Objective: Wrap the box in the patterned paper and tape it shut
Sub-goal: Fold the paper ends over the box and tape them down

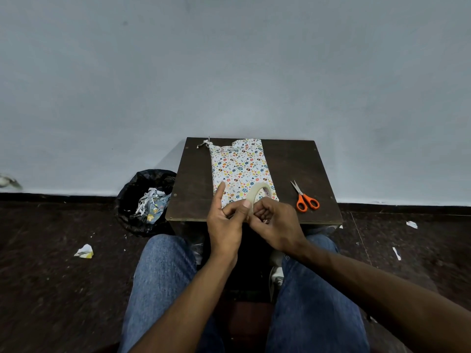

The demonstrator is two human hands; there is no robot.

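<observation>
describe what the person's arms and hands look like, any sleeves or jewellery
Both forearms are bare as far as the picture shows, with no sleeves in view. The left hand and the right hand wear no gloves, and no rings, watch or bracelets can be seen on them. Below the arms, blue denim jeans cover the legs.

On the table (193,174) lie one paper-wrapped box (239,166) and one pair of scissors (305,198); two hands hold one tape roll (256,192) above its near edge; one bin (142,200) stands left of it.

The person is wearing blue denim jeans (163,284) and pale shoes (276,275); both forearms (183,304) are showing bare, without sleeves.
</observation>
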